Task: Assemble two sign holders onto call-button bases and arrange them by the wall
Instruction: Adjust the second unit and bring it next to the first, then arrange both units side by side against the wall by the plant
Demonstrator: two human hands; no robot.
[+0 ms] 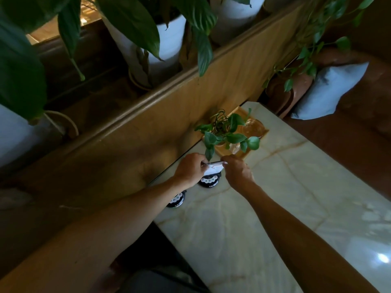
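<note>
Marble table (264, 208) lies nearest, pale, glossy and bare along its right side. Two round black call-button bases sit by the wooden wall (148, 132): one base (176, 200) half under the left forearm, the other base (209, 180) just beyond. Above it, left hand (190, 170) and right hand (238, 171) pinch one clear sign holder (213, 167) between them. Farther off stands a small plant (224, 132) on a tray (243, 154).
</note>
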